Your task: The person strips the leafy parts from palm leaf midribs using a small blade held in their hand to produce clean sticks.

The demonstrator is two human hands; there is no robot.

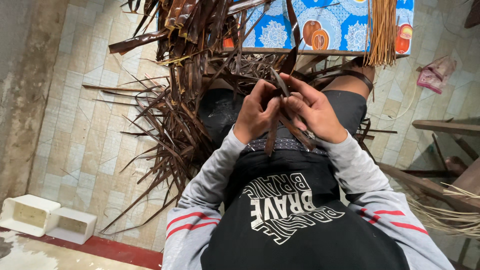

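Observation:
My left hand (254, 114) and my right hand (314, 111) are close together above my lap, both gripping the same dark brown dried leaf strip (273, 134). The strip runs between my fingers, one end pointing up past my thumbs and the other hanging down over my black shorts. A small blade seems to lie under my right hand, but it is mostly hidden. Both sleeves are grey with red stripes.
A big heap of dark dried leaf strips (177, 107) lies on the tiled floor to the left and ahead. A table with a blue patterned cloth (325, 25) stands in front, a bundle of pale sticks (382, 32) hanging at it. White boxes (47, 220) sit lower left; wooden planks (445, 127) at right.

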